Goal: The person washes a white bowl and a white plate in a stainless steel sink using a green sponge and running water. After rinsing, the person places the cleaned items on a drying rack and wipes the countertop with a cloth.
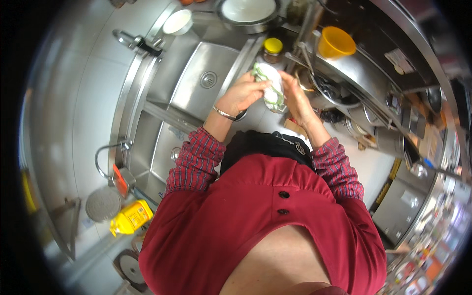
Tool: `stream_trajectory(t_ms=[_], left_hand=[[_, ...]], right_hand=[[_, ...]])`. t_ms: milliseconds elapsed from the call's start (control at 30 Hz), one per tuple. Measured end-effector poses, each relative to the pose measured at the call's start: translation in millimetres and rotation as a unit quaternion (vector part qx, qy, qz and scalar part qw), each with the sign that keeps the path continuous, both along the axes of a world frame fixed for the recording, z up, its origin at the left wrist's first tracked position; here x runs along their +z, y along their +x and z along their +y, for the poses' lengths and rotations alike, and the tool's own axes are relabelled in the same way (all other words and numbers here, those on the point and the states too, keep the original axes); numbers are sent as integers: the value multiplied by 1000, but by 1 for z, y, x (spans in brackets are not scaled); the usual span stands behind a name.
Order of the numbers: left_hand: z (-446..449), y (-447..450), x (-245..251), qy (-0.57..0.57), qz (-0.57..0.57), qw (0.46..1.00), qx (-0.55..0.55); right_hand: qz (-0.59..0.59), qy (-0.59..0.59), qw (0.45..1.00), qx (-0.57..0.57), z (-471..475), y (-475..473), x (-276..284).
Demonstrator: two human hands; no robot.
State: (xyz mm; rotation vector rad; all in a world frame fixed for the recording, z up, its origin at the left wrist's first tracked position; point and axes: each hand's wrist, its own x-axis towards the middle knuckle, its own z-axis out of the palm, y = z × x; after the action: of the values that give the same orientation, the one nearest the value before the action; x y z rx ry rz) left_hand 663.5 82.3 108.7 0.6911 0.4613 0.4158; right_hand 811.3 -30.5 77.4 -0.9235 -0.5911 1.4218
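A white cloth with green edging (272, 86) is bunched up between my two hands, in front of my body. My left hand (247, 94) grips it from the left, thumb across the cloth. At its right side is my right hand (297, 97), fingers raised and slightly bent; whether they press on the cloth is hard to tell. Just beyond the cloth stands a jar with a yellow lid (273, 45). To the left of my hands lies the stainless steel sink basin (199, 79) with its round drain.
A second sink basin (158, 155) adjoins the first, each with a faucet (142, 44). A yellow bottle (131, 217) lies at lower left. A white bowl (178, 22) and a large basin (249, 11) are at the far side. On the right, a shelf holds an orange container (336, 42).
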Motion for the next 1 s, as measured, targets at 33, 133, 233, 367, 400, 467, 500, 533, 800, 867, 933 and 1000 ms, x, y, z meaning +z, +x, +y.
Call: stream_trajectory(t_ms=[33,133,233,367,400,467,500,533,800,867,933,1000], left_hand=[[0,-6,0,9,15,1000,-9],[-2,-27,-1,78,-13,997,-24],[10,-55,-7,132,107,985,32],[49,-107,-25,76,191,963,174],[60,-123,-32,49,232,949,206],[87,-142,-52,58,264,939,214],[102,-150,-63,55,296,930,209],[124,-153,-75,4,232,945,230],[373,-135,-166,-157,78,886,429],[414,-127,-179,-165,53,866,468],[447,-121,-189,-172,51,857,483],[474,-115,-197,-201,30,853,480]], right_hand=[[-40,14,998,36,6,-4,-1],[-67,-27,990,124,25,-15,-4],[-123,-100,968,195,45,-23,-14],[-98,-184,971,115,72,-20,-26],[-60,-179,979,81,78,-18,-26],[-18,-179,984,9,91,-17,-25],[-28,-169,985,29,97,-18,-22],[-24,-149,988,43,102,-21,-19],[-88,-214,973,10,122,-40,5],[-109,-253,961,-18,121,-42,4],[-98,-248,963,-41,118,-45,-1],[-82,-283,954,-51,113,-49,-6]])
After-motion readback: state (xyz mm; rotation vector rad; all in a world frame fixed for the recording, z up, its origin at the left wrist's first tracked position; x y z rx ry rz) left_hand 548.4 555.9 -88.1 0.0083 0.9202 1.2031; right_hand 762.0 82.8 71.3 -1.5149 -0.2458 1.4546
